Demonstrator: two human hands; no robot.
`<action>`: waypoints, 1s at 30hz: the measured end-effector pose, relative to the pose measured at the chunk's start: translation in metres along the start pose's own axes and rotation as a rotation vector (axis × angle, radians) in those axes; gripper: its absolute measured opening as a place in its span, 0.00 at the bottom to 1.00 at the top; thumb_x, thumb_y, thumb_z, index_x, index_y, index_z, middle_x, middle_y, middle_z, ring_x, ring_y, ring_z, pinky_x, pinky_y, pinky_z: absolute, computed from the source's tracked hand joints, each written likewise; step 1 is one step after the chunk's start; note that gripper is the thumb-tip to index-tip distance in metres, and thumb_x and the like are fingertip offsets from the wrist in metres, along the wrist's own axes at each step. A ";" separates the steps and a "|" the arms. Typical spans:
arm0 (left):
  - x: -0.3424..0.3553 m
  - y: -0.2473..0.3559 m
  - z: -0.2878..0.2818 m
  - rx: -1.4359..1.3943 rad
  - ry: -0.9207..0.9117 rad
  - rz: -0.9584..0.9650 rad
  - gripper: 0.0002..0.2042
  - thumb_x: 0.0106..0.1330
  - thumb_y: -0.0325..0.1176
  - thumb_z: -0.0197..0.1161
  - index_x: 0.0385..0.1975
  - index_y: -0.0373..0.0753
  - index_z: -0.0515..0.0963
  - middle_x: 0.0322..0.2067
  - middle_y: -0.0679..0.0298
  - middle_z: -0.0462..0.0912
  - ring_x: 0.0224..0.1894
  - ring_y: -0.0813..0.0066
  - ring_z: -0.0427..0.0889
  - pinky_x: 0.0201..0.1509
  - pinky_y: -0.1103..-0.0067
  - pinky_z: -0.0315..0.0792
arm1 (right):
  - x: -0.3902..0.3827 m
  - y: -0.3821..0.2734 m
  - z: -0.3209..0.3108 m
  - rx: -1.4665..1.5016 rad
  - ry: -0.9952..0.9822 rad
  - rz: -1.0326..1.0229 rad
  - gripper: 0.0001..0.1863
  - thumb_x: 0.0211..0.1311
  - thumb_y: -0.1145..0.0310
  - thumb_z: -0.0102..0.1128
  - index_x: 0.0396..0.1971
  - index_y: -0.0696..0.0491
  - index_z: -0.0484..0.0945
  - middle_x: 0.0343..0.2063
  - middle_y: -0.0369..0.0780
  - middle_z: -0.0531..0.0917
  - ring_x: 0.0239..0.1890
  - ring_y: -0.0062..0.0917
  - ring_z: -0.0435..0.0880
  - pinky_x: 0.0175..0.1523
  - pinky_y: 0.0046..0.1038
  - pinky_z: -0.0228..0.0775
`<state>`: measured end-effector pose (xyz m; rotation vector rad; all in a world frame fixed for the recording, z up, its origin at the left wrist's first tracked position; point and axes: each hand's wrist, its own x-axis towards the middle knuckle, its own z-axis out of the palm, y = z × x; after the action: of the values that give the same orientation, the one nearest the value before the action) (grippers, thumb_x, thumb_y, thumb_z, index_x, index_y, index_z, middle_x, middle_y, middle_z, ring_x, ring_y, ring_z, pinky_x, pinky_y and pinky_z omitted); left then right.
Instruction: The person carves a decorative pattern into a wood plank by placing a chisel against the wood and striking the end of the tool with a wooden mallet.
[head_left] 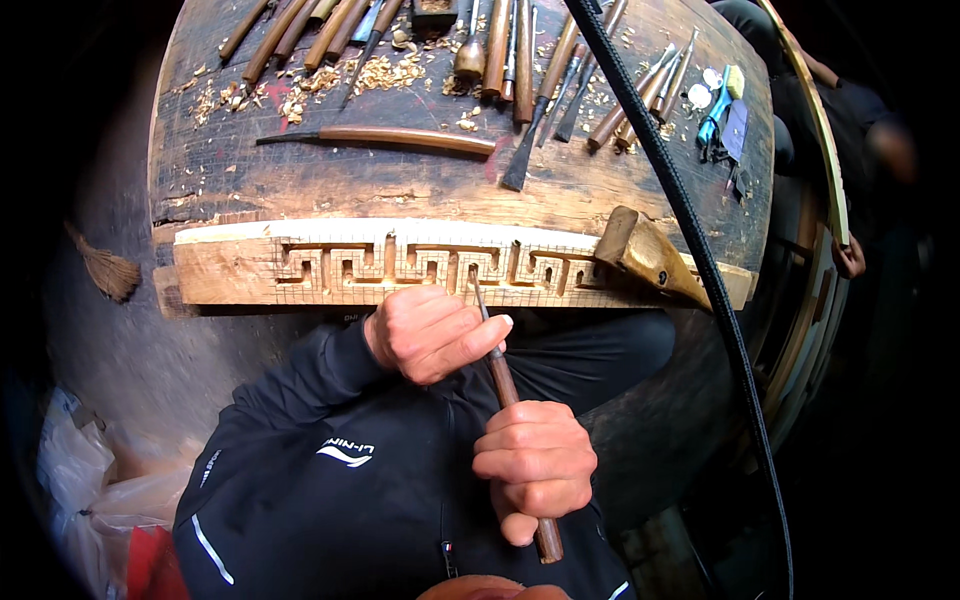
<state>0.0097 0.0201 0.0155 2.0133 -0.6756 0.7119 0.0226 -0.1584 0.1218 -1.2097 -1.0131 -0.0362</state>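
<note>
Carved board (225, 272): lies along the near edge of the workbench (350, 195), in front of the person; gridded key pattern partly recessed; no clamp visible on it. A hard push could shift it, the likely cause being lack of restraint.
Chisel (502, 378): slants up to the board from its near side; tip appears to meet the pattern near the board's middle. Depth of bite cannot be told.
Left hand (430, 332): just on the near side of the board, fingers pinching the chisel's metal shaft close ahead of the handle. If the board jerks, the fingers could be knocked against its edge.
Right hand (535, 465): farther back from the board, fist wrapped round the wooden handle. Excess force here could drive the tip past a marked line.
Raised walls: narrow strips between the board's recesses; prying sideways, or cutting against the grain, could chip them.
Mallet (640, 250): head rests on the board's right part, handle slanting toward its right end. Jolting the board could dislodge it.
Loose chisel (410, 138): beyond the board, lying crosswise, dark blade pointing left; a careless reach over the board could meet its edge.
</note>
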 end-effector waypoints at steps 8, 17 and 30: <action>0.000 -0.001 0.004 0.053 0.017 -0.007 0.21 0.69 0.32 0.79 0.59 0.32 0.82 0.24 0.67 0.81 0.21 0.76 0.80 0.21 0.76 0.65 | -0.001 0.005 0.012 -0.059 0.152 -0.007 0.35 0.86 0.51 0.64 0.17 0.56 0.68 0.22 0.47 0.83 0.17 0.32 0.82 0.24 0.31 0.75; 0.001 -0.002 0.002 0.023 -0.005 -0.046 0.20 0.68 0.31 0.78 0.58 0.33 0.83 0.25 0.68 0.84 0.22 0.76 0.83 0.21 0.76 0.66 | 0.008 0.009 0.017 -0.075 0.211 0.008 0.35 0.87 0.52 0.62 0.17 0.57 0.68 0.21 0.47 0.83 0.16 0.31 0.80 0.22 0.30 0.72; 0.012 0.008 0.007 0.019 0.036 -0.267 0.19 0.62 0.26 0.78 0.53 0.35 0.85 0.28 0.63 0.89 0.24 0.68 0.89 0.23 0.75 0.74 | 0.057 0.022 0.008 -0.112 0.258 0.158 0.31 0.91 0.59 0.50 0.18 0.52 0.62 0.13 0.38 0.75 0.08 0.20 0.65 0.15 0.24 0.55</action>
<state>0.0139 0.0085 0.0246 2.0534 -0.3703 0.5955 0.0625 -0.1167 0.1433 -1.3458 -0.6961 -0.1231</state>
